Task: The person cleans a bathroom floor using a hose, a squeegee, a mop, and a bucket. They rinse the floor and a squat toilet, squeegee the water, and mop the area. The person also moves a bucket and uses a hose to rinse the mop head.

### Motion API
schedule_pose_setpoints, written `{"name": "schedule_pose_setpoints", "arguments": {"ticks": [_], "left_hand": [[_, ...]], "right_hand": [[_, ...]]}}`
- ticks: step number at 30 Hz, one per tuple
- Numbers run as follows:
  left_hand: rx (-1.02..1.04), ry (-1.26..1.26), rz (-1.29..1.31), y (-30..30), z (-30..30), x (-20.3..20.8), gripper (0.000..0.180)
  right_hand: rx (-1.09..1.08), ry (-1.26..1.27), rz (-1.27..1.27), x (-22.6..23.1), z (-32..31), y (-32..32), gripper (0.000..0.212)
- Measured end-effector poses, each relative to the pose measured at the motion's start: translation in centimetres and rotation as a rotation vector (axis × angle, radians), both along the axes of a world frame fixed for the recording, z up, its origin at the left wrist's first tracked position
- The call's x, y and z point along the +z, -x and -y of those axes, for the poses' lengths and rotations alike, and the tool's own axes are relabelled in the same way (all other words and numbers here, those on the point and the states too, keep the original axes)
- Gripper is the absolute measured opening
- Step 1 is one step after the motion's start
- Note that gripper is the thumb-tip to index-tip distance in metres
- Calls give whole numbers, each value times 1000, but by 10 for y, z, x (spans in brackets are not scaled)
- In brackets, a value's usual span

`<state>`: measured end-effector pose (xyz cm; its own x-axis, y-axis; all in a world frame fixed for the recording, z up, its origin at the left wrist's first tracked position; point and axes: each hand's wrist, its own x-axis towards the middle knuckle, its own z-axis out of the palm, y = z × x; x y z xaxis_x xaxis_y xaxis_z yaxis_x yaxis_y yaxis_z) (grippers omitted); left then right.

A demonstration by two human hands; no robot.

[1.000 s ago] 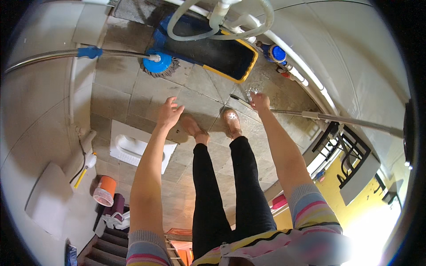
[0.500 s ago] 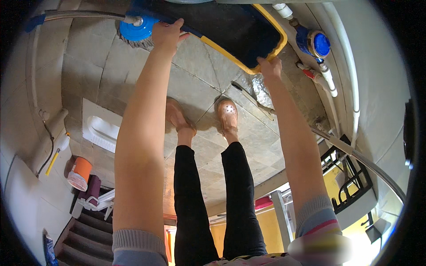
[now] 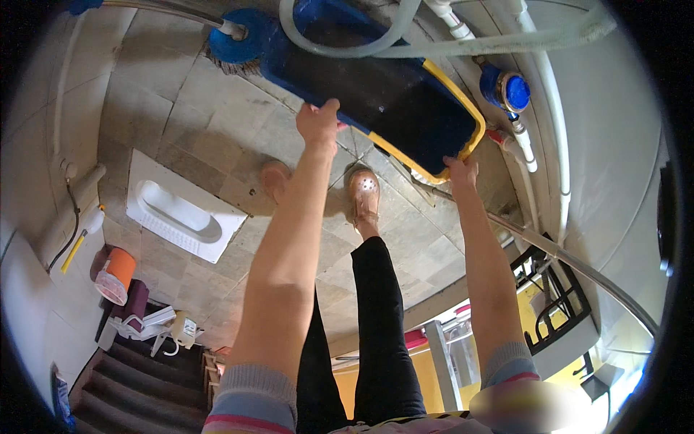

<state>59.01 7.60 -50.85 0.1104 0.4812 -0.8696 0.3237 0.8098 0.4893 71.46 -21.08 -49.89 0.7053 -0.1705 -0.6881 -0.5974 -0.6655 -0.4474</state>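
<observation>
A long plastic tub (image 3: 399,154), blue at one end and yellow at the other, hangs tilted before me with a dark inside. My left hand (image 3: 318,126) is closed on the middle of its near blue rim, thumb on top. At the yellow corner, my right hand (image 3: 460,173) grips the rim with its thumb over the edge. A pale hose (image 3: 361,52) loops across the far side of the tub. Against the tub's left end is a mop's round blue head (image 3: 242,36) with grey strands.
A white squat toilet (image 3: 184,210) is set into the tiled floor at left. Pipes with a blue water meter (image 3: 506,90) run along the right wall. A metal pole (image 3: 578,260) slants at right. An orange bucket (image 3: 116,275) stands at lower left, near dark steps (image 3: 144,383).
The tub and both hands have come nearer to me, lower in the view, with my left hand also shifting right. The hose now shows over the tub. More of the squat toilet is visible.
</observation>
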Motion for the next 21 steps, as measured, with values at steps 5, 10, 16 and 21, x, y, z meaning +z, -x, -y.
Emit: {"name": "schedule_pose_setpoints", "arguments": {"ticks": [5,10,16,21], "left_hand": [[195,97,-13,22,36,4,30],[396,177,-35,49,76,18,36],[673,213,2,102,101,9,38],[726,204,-50,164,103,12,47]], "right_hand": [[152,159,-8,18,1,-24,35],[412,222,33,23,7,-41,39],[641,143,-46,26,-27,-30,42],[794,143,-27,-14,-39,-1,38]]}}
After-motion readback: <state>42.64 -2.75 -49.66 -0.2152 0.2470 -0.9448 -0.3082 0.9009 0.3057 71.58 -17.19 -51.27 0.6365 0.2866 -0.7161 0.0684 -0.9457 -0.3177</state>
